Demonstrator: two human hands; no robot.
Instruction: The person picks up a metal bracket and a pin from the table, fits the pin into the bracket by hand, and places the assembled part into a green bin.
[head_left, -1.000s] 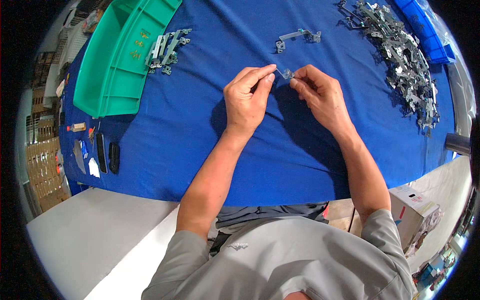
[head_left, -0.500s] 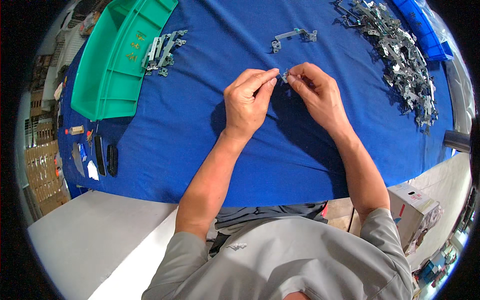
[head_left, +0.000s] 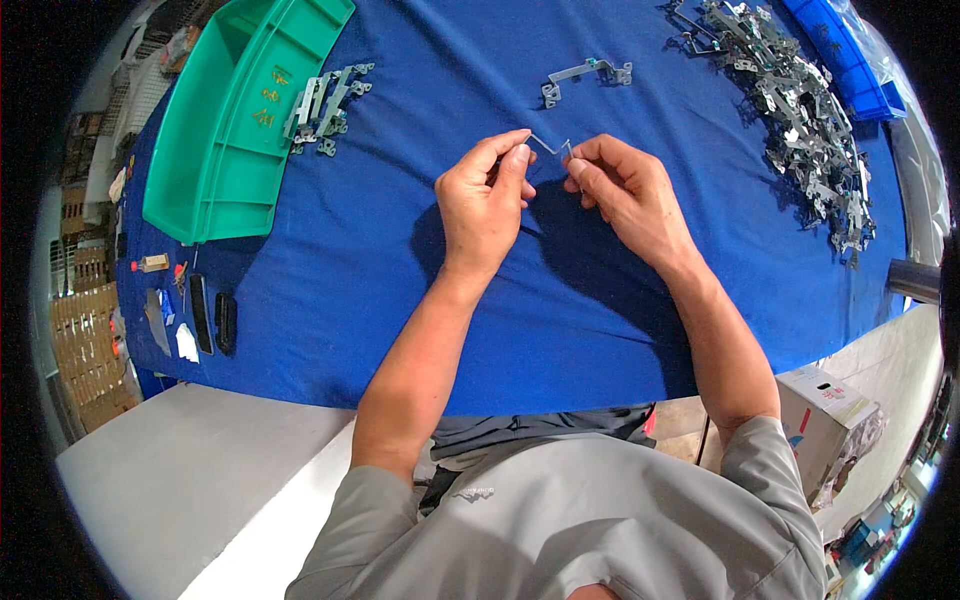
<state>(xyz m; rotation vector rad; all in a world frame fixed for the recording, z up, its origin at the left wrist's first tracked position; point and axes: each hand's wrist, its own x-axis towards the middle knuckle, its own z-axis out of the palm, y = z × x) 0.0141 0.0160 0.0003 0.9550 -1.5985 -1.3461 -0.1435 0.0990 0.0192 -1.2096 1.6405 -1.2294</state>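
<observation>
Pinches one bracket (head_left: 545,144) between left hand (head_left: 480,208) and right hand (head_left: 635,200), well right of the green bin (head_left: 232,185) (with more brackets (head_left: 328,108) just beside that bin).

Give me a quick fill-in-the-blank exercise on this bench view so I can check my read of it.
1. The green bin sits to the ____ of the hands.
2. The large heap of metal parts lies to the ____ of the hands.
3. The colour of the cloth is ____.
4. A bent metal strip spans from the left hand to the ____ hand.

Missing words: left; right; blue; right.
</observation>
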